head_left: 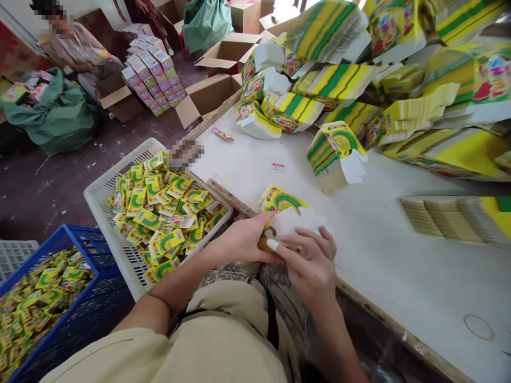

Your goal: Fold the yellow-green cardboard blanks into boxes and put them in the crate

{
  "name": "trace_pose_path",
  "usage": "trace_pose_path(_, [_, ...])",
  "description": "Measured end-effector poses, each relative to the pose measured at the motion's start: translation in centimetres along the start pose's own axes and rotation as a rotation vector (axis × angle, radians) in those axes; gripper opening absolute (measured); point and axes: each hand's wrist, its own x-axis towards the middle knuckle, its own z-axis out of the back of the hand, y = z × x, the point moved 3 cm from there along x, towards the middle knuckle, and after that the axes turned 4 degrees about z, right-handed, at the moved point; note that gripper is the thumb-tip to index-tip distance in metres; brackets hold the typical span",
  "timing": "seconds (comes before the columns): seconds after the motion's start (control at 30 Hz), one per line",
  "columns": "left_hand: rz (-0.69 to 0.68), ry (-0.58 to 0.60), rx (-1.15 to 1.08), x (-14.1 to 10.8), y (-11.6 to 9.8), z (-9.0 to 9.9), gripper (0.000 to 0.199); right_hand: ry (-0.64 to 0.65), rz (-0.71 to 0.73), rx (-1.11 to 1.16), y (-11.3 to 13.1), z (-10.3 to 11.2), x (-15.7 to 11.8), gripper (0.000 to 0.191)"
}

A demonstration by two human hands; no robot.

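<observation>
My left hand [251,239] is wrapped round a small yellow carton [264,243] just over the table's front edge. Thumb and fingers of my right hand [313,260] press at the carton's near side, one fingertip wearing a white cover. White flaps [293,221] stick out beyond my fingers; whether they belong to the held carton I cannot tell. Most of the carton is hidden by my hands. Just past them, flat yellow-and-green cartons [285,198] lie on the white table [375,255]. Farther back stands a bundle of folded cartons [335,154].
Piles of flat cartons [331,85] cover the table's far side. To my left are a white basket [131,266] and a blue crate [107,287], both full of small filled cartons. Open cardboard boxes [209,98], stacked pink cartons [154,74] and a seated person [80,48] are beyond.
</observation>
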Motion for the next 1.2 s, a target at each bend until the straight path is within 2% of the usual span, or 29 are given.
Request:
trace_pose_path(0.07, [0.035,0.001,0.033,0.3,0.7,-1.8,0.07,-0.144,-0.185,0.114,-0.3,-0.2,-0.3,0.055])
trace_pose_path(0.13, [0.001,-0.008,0.049,0.3,1.2,-3.1,0.069,-0.212,-0.442,0.309,-1.2,-0.9,-1.0,0.065])
trace_pose_path(0.2, [-0.082,0.007,0.059,0.1,1.3,-4.1,0.075,-0.115,-0.648,0.584,-2.1,-2.2,-1.7,0.059])
trace_pose_path(0.3, [-0.213,0.004,0.099,-0.1,1.0,-4.8,0.073,0.127,-0.832,1.063,-2.6,-4.8,-2.4,0.053])
trace_pose_path(0.37, [-0.226,0.005,0.142,0.0,0.9,-4.8,0.062,0.161,-0.899,1.247,-2.7,-5.9,-2.8,0.059])
trace_pose_path(0.4, [-0.2,0.015,0.157,0.1,0.9,-4.7,0.055,0.14,-0.91,1.267,-2.7,-6.2,-2.9,0.063])
trace_pose_path(0.5, [-0.075,0.094,0.154,0.4,1.1,-4.6,0.044,0.061,-0.833,1.13,-2.6,-6.1,-3.2,0.069])
trace_pose_path(0.57, [-0.029,0.119,0.135,0.6,1.4,-4.7,0.049,0.096,-0.738,0.91,-2.2,-5.5,-3.3,0.068])
trace_pose_path(0.67, [-0.069,0.017,0.155,0.8,1.7,-5.0,0.069,0.144,-0.579,0.536,-1.8,-4.3,-3.1,0.056])
trace_pose_path(0.73, [-0.097,-0.082,0.228,0.7,1.9,-5.1,0.073,0.106,-0.528,0.402,-2.0,-3.7,-3.0,0.05])
trace_pose_path(0.83, [-0.052,-0.146,0.317,0.2,2.4,-4.9,0.06,0.045,-0.511,0.316,-2.5,-3.1,-3.0,0.058])
trace_pose_path(0.9, [-0.043,-0.171,0.295,-0.2,2.5,-4.3,0.053,0.118,-0.418,0.283,-2.3,-3.2,-2.9,0.068])
trace_pose_path(0.97, [-0.078,-0.191,0.266,-0.5,2.4,-3.5,0.052,0.234,-0.311,0.244,-1.9,-3.4,-2.7,0.069])
trace_pose_path(1.07, [-0.12,-0.183,0.241,-0.6,2.1,-2.4,0.05,0.286,-0.238,0.217,-1.8,-3.0,-2.4,0.051])
trace_pose_path(1.2, [-0.154,-0.147,0.217,-0.4,1.8,-1.4,0.048,0.342,-0.204,0.305,-2.3,-1.4,-1.5,0.029])
